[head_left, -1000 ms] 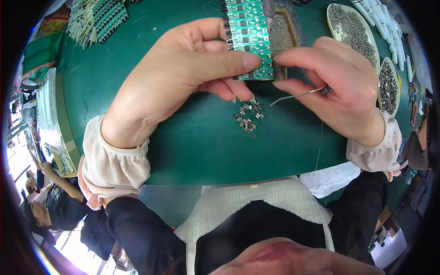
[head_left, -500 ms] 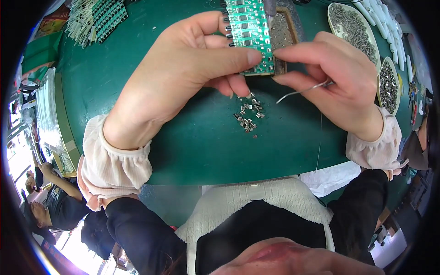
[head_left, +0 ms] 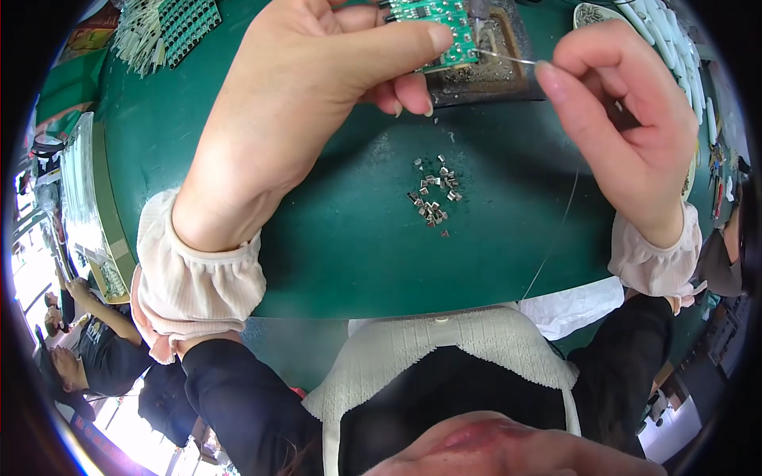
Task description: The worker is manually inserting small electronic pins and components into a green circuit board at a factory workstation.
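My left hand [head_left: 317, 71] is closed on a green circuit board [head_left: 456, 54], its thumb flat on the face. The board's upper part runs out of the picture. My right hand [head_left: 627, 119] pinches a thin silvery solder wire [head_left: 508, 57] between thumb and forefinger. The wire's far end meets the board's right edge, close below a grey rod-like part [head_left: 479, 9] whose kind I cannot make out. Under the board lies a brown, crusted tray [head_left: 516, 47], partly hidden. Several small bent metal clips [head_left: 431, 210] lie loose on the green table, nearer to me.
More circuit boards [head_left: 189, 30] and a bundle of pale wires [head_left: 141, 36] sit at the far left. White tubes [head_left: 655, 36] and a dish of small metal parts [head_left: 591, 14] stand far right. A long box [head_left: 103, 198] lines the left edge. A co-worker [head_left: 99, 349] is beyond it.
Both hands have moved away from me, the board with the left one. My right hand has shifted right, off the board's edge, and the wire now stretches between its fingertips and the board.
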Tool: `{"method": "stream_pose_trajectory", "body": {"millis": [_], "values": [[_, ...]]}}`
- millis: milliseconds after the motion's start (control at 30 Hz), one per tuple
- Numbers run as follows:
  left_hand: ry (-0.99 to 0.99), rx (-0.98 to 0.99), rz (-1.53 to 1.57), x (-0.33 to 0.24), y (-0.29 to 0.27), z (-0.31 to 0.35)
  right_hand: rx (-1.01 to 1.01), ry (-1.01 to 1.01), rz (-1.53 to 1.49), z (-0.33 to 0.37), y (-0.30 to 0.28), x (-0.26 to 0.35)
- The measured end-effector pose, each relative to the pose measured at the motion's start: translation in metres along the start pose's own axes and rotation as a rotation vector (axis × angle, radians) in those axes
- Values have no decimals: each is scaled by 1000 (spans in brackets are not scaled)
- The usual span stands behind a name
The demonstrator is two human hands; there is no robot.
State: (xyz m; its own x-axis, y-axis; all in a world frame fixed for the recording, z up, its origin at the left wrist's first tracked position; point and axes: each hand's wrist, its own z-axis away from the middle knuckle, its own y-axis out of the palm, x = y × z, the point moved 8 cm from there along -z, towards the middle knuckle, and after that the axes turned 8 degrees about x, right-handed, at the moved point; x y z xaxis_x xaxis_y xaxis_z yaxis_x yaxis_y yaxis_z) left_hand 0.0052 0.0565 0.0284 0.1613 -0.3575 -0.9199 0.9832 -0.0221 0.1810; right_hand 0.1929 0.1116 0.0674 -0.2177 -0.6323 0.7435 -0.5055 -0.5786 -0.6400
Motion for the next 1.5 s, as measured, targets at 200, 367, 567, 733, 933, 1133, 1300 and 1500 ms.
{"method": "stream_pose_trajectory", "body": {"millis": [200, 367, 567, 733, 933, 1133, 1300, 1500], "values": [[76, -19, 74, 1, 0, -3, -84, -91, -54, 1, -1, 13], [53, -77, 52, -8, 2, 1, -120, -154, 96, 2, 2, 5], [80, -55, 51, -10, 2, 0, -119, -85, 34, 5, 2, 2], [89, -69, 68, -12, 4, -1, -107, -37, -31, 1, 5, -2], [98, -79, 52, -11, 0, 1, -107, 29, -104, 0, 4, -5], [119, -80, 51, -8, -1, -1, -117, 90, -173, -2, 2, -7], [112, -69, 31, -8, -1, -2, -90, 115, -167, -3, 1, 2], [128, -78, 39, -10, -2, 1, 21, 115, -105, -4, 10, 12]]}}
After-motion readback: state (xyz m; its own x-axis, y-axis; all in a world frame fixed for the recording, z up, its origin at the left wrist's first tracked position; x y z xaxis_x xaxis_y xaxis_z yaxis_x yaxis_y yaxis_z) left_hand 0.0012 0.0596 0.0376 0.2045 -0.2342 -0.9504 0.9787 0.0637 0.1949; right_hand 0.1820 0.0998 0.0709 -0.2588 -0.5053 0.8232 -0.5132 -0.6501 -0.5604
